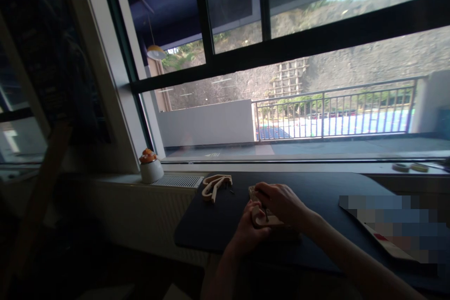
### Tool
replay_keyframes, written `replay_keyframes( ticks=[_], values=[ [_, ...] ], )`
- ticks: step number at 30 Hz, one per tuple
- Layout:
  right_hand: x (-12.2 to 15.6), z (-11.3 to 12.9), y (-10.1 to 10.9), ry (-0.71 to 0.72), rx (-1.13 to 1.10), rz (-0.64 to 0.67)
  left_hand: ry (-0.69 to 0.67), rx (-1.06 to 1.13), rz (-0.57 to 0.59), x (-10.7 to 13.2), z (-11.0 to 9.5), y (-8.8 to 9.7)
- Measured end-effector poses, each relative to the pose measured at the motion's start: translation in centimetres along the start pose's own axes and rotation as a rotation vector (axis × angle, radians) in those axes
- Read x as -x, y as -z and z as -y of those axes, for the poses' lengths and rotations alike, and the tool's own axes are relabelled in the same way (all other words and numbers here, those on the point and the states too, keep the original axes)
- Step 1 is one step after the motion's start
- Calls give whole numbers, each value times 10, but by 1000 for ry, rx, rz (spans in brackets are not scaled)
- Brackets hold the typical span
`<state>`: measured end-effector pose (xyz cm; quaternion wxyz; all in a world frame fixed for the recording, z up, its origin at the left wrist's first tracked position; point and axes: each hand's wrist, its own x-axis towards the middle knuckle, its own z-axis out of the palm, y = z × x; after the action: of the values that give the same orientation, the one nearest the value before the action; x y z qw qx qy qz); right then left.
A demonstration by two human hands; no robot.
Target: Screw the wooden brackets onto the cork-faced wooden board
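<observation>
Near the middle of the desk's (pixel 312 248) front edge, the left hand (pixel 248 230) is wrapped around a curved wooden part (pixel 259 219), thumb along the near side and fingers at the left end. Over the same part arches the right hand (pixel 283 200), its fingers bent down at the far end — whether they are pinched together on something is too dim and small to tell. The wooden part sits between the two hands, its pale curved end showing below the right hand.

Toward the back left corner of the desk lies a second wooden part with looping, curved arms (pixel 211 188), well apart from the hands. Just beside it, on the side toward the hands, are a few small dark screw-like pieces (pixel 231 191). At the right end of the desk rests a flat panel (pixel 395 249), mostly hidden under pixelation.

Beyond the desk's left edge, a white pot with an orange top (pixel 152 172) stands on a ledge beside a slatted grille (pixel 178 181). Past the back right corner, two tape-like rings (pixel 401 168) lie on the windowsill (pixel 316 167). Outside the window — a metal railing (pixel 322 115), a low white wall (pixel 207 124) and a rocky slope (pixel 337 61).
</observation>
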<state>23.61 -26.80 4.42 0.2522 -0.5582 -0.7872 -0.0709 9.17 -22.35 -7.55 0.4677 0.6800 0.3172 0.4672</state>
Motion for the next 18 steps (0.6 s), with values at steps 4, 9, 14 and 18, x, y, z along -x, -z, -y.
replay_keyframes(
  ticks=[4, 9, 14, 18],
  values=[
    [-7, -5, -8, -103, 104, -76, -18, -106, -12, 1, 3, -1],
    [-4, -9, -8, -67, 173, -99, -9, -133, -9, 1, 5, -1],
    [1, -12, -8, 74, 190, -47, -3, -144, -32, 2, 11, 0],
    [-1, -8, -12, 106, 214, -13, -10, -94, -29, 2, 12, 0]
  ],
)
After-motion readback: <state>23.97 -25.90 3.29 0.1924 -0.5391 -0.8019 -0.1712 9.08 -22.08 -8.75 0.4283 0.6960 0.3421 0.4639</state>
